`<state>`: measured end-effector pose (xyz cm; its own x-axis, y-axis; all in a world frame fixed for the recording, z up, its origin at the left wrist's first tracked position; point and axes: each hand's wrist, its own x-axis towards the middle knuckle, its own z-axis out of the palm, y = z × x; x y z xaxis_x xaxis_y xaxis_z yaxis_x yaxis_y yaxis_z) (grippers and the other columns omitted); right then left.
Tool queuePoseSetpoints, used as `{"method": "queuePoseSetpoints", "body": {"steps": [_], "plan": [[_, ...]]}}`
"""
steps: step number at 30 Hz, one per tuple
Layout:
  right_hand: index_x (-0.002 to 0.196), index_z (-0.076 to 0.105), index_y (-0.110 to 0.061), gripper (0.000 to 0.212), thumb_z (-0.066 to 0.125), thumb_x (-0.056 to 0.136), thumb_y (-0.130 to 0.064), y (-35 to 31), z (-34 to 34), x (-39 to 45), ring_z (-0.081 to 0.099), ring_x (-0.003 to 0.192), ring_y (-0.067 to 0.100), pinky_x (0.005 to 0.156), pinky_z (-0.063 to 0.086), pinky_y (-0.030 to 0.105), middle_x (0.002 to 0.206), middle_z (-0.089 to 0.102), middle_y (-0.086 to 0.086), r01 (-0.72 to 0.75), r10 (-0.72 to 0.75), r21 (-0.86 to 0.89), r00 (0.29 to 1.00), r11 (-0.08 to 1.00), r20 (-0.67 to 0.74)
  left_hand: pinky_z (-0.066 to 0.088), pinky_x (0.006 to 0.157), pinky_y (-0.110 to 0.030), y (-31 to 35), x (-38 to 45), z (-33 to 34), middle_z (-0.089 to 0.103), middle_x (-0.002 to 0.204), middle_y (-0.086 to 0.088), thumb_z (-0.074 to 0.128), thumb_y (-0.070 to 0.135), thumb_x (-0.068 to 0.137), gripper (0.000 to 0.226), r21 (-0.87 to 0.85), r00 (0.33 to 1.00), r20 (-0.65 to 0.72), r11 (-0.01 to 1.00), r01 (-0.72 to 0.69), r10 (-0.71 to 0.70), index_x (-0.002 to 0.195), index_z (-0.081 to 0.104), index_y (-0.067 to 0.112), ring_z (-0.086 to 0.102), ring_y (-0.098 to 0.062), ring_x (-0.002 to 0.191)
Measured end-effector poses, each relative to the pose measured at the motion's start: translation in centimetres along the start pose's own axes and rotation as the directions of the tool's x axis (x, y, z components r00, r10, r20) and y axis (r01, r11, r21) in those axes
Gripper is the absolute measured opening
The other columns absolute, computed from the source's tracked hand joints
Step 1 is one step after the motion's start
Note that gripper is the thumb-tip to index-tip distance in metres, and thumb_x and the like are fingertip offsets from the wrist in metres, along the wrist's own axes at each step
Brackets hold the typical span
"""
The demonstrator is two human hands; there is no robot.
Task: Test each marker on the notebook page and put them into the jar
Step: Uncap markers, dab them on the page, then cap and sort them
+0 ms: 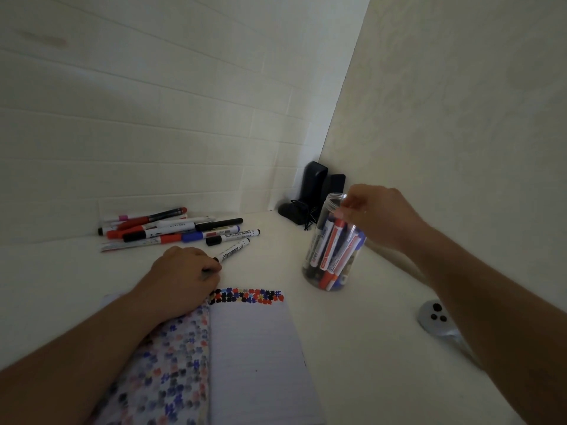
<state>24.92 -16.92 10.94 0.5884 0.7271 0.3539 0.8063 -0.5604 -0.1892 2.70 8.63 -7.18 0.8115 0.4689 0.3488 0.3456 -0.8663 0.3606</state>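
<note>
Left hand (187,271) on marker (232,250) (black-capped), right hand (380,216) at jar (333,240) rim.

You're at a home study corner. A white bench (352,348) meets brick-patterned wall panels (153,118). Black speakers (319,182) sit in the corner.

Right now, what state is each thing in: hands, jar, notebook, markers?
left hand: grips a black-capped marker lying on the table.
right hand: fingers curled at the jar's rim.
jar: upright, lid off, holding several red and blue markers.
notebook: open, colored test marks along the right page's top.
marker pile: lying loose by the wall, caps on, not yet in the jar.
</note>
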Motion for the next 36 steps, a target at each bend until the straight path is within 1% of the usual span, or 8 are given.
{"method": "queuePoseSetpoints", "body": {"steps": [15, 20, 23, 27, 29, 32, 34, 36], "plan": [[0.092, 0.060, -0.022, 0.020, 0.059, 0.103, -0.039, 0.1, 0.6, -0.4, 0.061, 0.072, 0.011, 0.057, 0.040, 0.023, 0.082, 0.064, -0.004, -0.023, 0.022, -0.099, 1.000, 0.995, -0.010, 0.048, 0.098, -0.037, 0.6, -0.5, -0.8, 0.066, 0.118, 0.018, 0.052, 0.050, 0.096, 0.032, 0.016, 0.999, 0.035, 1.000, 0.016, -0.016, 0.122, 0.070, 0.040, 0.055, -0.010, 0.107], [0.096, 0.070, -0.019, 0.030, 0.056, 0.103, -0.045, 0.2, 1.2, -0.6, 0.064, 0.079, 0.013, 0.070, 0.055, 0.031, 0.089, 0.065, -0.003, -0.055, 0.057, -0.052, 0.998, 0.997, 0.038, 0.048, 0.099, -0.037, 0.9, -0.8, -1.2, 0.067, 0.119, 0.015, 0.053, 0.048, 0.097, 0.032, 0.009, 0.999, 0.032, 1.000, 0.014, -0.014, 0.122, 0.070, 0.038, 0.056, -0.010, 0.107], [0.092, 0.074, -0.020, 0.037, 0.054, 0.101, -0.049, 0.4, 1.9, -0.3, 0.057, 0.078, 0.013, 0.065, 0.046, 0.030, 0.087, 0.055, -0.004, -0.021, 0.025, -0.149, 0.999, 0.989, 0.021, 0.046, 0.101, -0.032, 1.6, -0.7, -1.5, 0.069, 0.120, 0.014, 0.057, 0.042, 0.098, 0.029, -0.026, 1.000, 0.014, 0.999, 0.024, -0.023, 0.123, 0.071, 0.035, 0.056, -0.006, 0.106], [0.091, 0.070, -0.022, 0.036, 0.055, 0.101, -0.052, 0.2, 2.0, -0.4, 0.059, 0.082, 0.013, 0.063, 0.040, 0.023, 0.094, 0.056, -0.003, -0.040, 0.041, -0.091, 0.999, 0.995, 0.005, 0.047, 0.080, -0.019, 2.0, -1.2, -1.9, 0.069, 0.104, 0.014, 0.067, 0.031, 0.093, 0.016, -0.168, 0.994, -0.042, 0.981, 0.094, -0.103, 0.103, 0.067, 0.043, 0.059, 0.000, 0.086], [0.095, 0.066, -0.025, 0.028, 0.054, 0.102, -0.049, 0.0, 2.1, -1.1, 0.057, 0.092, 0.011, 0.070, 0.037, 0.017, 0.106, 0.057, -0.003, -0.057, 0.067, 0.062, 0.984, 0.996, -0.163, 0.041, 0.068, -0.013, 2.3, -1.3, -2.2, 0.068, 0.094, 0.016, 0.073, 0.027, 0.090, 0.015, -0.228, 0.986, -0.111, 0.969, 0.096, -0.124, 0.091, 0.063, 0.039, 0.059, 0.000, 0.077], [0.098, 0.067, -0.022, 0.023, 0.053, 0.098, -0.040, -1.6, 3.3, -2.9, 0.050, 0.106, 0.016, 0.087, 0.038, 0.024, 0.111, 0.059, -0.002, 0.152, -0.111, 0.043, 0.861, 0.987, -0.497, 0.036, 0.061, -0.011, 3.2, -1.5, -2.8, 0.065, 0.082, 0.016, 0.074, 0.028, 0.090, 0.016, -0.293, 0.974, -0.179, 0.952, 0.084, -0.141, 0.083, 0.060, 0.033, 0.059, -0.001, 0.071], [0.096, 0.069, -0.018, 0.019, 0.058, 0.095, -0.034, -3.0, 5.1, -4.0, 0.048, 0.104, 0.014, 0.090, 0.036, 0.022, 0.106, 0.060, -0.002, 0.328, -0.271, 0.021, 0.814, 0.944, -0.514, 0.036, 0.061, -0.013, 3.8, -1.6, -3.1, 0.063, 0.078, 0.014, 0.073, 0.032, 0.091, 0.016, -0.320, 0.971, -0.195, 0.945, 0.070, -0.138, 0.082, 0.059, 0.034, 0.058, -0.003, 0.071], [0.101, 0.071, -0.019, 0.015, 0.062, 0.095, -0.030, -4.6, 7.3, -5.1, 0.048, 0.104, 0.011, 0.092, 0.036, 0.021, 0.107, 0.059, -0.004, 0.389, -0.325, 0.071, 0.845, 0.919, -0.424, 0.038, 0.062, -0.015, 4.1, -1.6, -3.2, 0.064, 0.080, 0.013, 0.072, 0.034, 0.091, 0.015, -0.361, 0.974, -0.192, 0.931, 0.042, -0.119, 0.083, 0.059, 0.033, 0.058, -0.004, 0.074]]}}
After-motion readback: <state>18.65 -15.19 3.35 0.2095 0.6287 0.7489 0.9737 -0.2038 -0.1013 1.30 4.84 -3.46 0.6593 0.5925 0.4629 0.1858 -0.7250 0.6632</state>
